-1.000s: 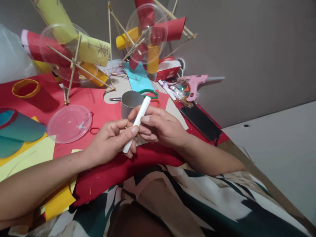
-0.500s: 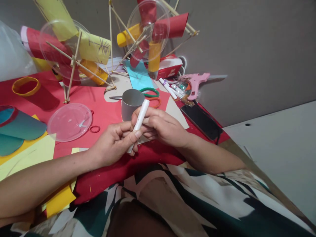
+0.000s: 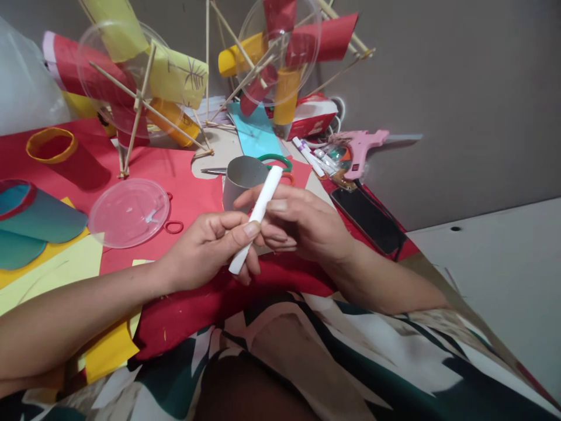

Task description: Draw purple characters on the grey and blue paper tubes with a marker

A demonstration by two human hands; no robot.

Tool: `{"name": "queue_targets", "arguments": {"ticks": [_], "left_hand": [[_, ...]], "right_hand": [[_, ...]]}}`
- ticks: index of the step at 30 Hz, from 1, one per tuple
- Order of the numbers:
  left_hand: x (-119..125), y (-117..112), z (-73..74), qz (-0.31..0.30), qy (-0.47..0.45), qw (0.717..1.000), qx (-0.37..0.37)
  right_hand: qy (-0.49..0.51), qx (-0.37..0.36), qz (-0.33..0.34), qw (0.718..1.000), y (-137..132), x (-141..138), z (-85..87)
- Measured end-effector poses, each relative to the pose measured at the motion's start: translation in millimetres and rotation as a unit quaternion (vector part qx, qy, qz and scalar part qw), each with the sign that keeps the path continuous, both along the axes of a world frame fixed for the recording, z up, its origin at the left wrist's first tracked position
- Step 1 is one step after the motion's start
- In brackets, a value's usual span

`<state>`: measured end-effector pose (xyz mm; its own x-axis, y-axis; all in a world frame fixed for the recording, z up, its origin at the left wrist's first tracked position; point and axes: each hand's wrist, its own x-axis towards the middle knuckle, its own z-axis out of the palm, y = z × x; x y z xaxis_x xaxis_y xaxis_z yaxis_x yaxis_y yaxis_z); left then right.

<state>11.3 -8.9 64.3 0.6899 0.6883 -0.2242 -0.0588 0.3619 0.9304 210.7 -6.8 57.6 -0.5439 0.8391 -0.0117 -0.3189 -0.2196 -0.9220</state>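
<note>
My left hand (image 3: 219,242) pinches a slim white tube (image 3: 267,193) between thumb and fingers near its lower half. The tube slants, its upper end leaning right. My right hand (image 3: 307,219) is close beside it with loosened fingers. Its index finger stretches behind the tube and its thumb is near the tube's right side; whether they touch it is hard to tell. Just beyond the hands stands a grey cup-like cylinder (image 3: 244,175), partly covered by them. Scissors with green and orange handles (image 3: 276,159) lie behind the cylinder.
Two stick-and-paper wheel models (image 3: 138,102) stand at the back. Paper tubes (image 3: 70,158) and a clear plastic lid (image 3: 127,219) lie left on red paper. A pink glue gun (image 3: 362,152), white markers (image 3: 309,158) and a black phone (image 3: 368,219) lie right.
My right hand's fingers have loosened and spread around the tube, and more of the tube shows. My left hand keeps its pinch. The whole view has shifted slightly.
</note>
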Motion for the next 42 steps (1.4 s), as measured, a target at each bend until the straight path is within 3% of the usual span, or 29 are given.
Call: {"name": "queue_targets", "arguments": {"ticks": [5, 11, 15, 20, 24, 27, 29, 35, 42], "left_hand": [[0.9, 1.1, 0.5, 0.009, 0.019, 1.0, 0.016], [1.9, -3.0, -0.1, 0.015, 0.026, 0.998, 0.054], [3.8, -6.9, 1.7, 0.018, 0.03, 0.997, 0.071], [-0.4, -3.3, 13.1, 0.022, 0.005, 0.999, 0.046], [-8.2, 6.7, 34.2, 0.14, -0.036, 0.982, 0.117], [-9.5, 12.5, 43.9, 0.277, -0.113, 0.933, 0.199], [-7.7, 14.4, 42.3, 0.305, -0.149, 0.918, 0.207], [-1.8, 17.0, 20.8, 0.225, -0.094, 0.967, 0.075], [0.3, 19.2, 5.0, 0.183, -0.091, 0.979, 0.004]], "right_hand": [[-0.022, -0.039, 0.009, 0.999, 0.2, -0.4, 1.9], [-0.016, -0.035, 0.037, 0.999, 0.1, 0.7, 6.0], [-0.002, -0.03, 0.015, 0.999, -4.0, -1.8, 5.1], [-0.017, 0.03, -0.037, 0.999, -5.2, -1.4, 5.8], [-0.03, 0.069, -0.14, 0.987, -2.3, 0.8, 5.9], [-0.041, 0.113, -0.185, 0.975, -2.4, 0.4, 2.0], [-0.056, 0.132, -0.186, 0.972, -3.6, -0.7, -1.1], [-0.08, 0.138, -0.159, 0.974, -4.8, -3.0, -3.7], [-0.135, 0.155, -0.081, 0.975, -4.3, -2.3, 3.5]]}}
